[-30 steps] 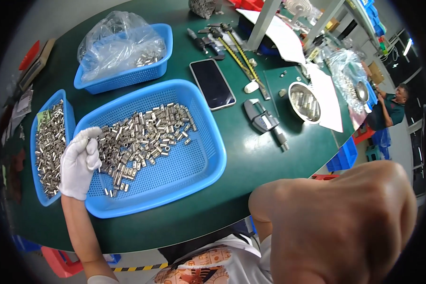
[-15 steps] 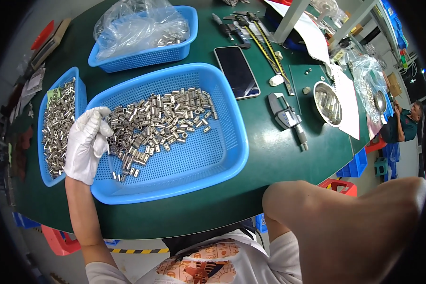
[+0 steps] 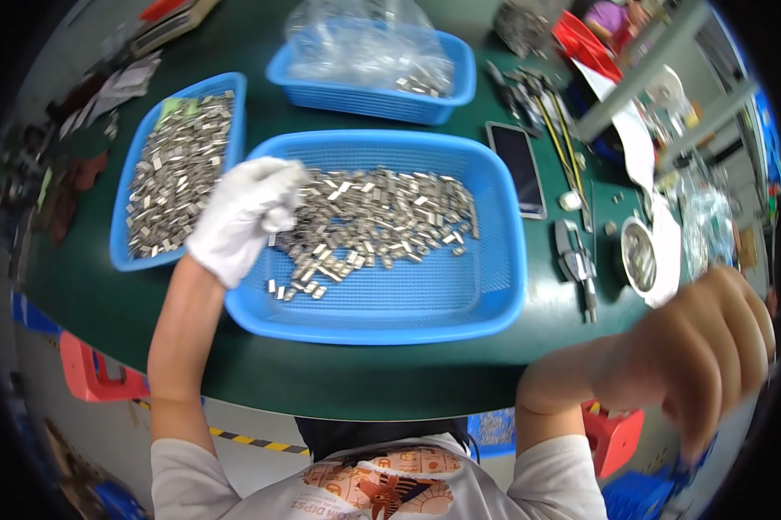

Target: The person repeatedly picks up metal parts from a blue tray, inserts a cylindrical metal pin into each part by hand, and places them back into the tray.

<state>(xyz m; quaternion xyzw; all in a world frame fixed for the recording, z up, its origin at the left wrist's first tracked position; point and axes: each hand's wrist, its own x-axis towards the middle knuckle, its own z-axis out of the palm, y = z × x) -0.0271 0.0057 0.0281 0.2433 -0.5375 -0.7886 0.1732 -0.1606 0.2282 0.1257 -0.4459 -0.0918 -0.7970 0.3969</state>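
Observation:
My left hand (image 3: 250, 212), in a white glove, is over the left part of a large blue plastic basket (image 3: 382, 328). Its fingers are curled and pressed together; whatever is in them is hidden. Just beyond the fingertips, a heap of small silvery metal pieces (image 3: 364, 217), some with holes, covers the back and left of the basket floor. Bare and smeared by motion, my right hand (image 3: 702, 347) is raised at the right, above the table's edge. Its fingers bend downward, and their inner side is hidden.
A narrower blue basket (image 3: 120, 234) of similar pieces stands left. Behind, another blue basket (image 3: 364, 100) holds clear plastic bags (image 3: 369, 52). To the right lie a phone (image 3: 516, 169), a digital micrometer (image 3: 574, 264), long yellow-and-black tools (image 3: 559, 139) and a metal bowl (image 3: 639, 253) of parts.
The view has shifted, so the baskets sit farther right in the picture. My right hand has come into sight, where only forearm and elbow showed. My left hand stays by the basket's left side.

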